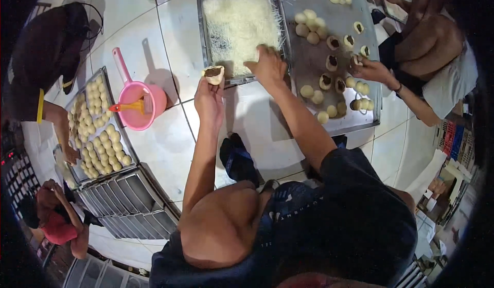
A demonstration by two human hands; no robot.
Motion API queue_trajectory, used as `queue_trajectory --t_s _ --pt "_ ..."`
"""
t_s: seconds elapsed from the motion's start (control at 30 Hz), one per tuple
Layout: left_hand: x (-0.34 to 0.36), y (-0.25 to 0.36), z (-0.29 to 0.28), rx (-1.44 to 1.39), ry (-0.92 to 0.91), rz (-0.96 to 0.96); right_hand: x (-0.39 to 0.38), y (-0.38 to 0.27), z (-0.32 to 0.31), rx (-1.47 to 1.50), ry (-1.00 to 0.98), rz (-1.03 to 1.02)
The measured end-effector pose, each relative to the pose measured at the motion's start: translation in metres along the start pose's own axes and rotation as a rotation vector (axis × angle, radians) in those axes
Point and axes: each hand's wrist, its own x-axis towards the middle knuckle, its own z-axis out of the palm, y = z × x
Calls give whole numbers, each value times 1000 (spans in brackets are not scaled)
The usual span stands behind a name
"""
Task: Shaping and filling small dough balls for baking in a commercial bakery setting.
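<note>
My left hand (210,102) holds up a piece of dough (215,81) in its fingertips, its top spread with dark brown filling. The dough is beside the near left corner of a metal tray (201,36) of pale yellow shreds, probably grated cheese (239,23). Over the near right part of that tray reaches my right hand (268,69). Its thumb and fingers are apart at the shreds, and I see nothing held in them.
To the right, a large metal tray (309,56) carries dough balls (311,24) and filled dough pieces; a co-worker's hand (371,71) holds one. At left are a pink dipper (159,100) with an orange-handled brush (128,106), and a tray of dough balls (105,151) beside another person's hand.
</note>
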Motion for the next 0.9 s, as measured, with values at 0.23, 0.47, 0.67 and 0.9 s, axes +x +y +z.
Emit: queue_trajectory --t_s 0.23,0.47,0.67,0.9 --pt "19 -3 23 282 -132 -11 7 21 -8 456 -235 128" --pt "41 -17 37 421 -186 -6 15 56 -1 1052 -322 269" --pt "43 -23 34 426 -250 -83 28 36 -24 1234 -500 186" --pt "33 -22 38 371 -189 -159 13 9 -24 729 -172 -241"
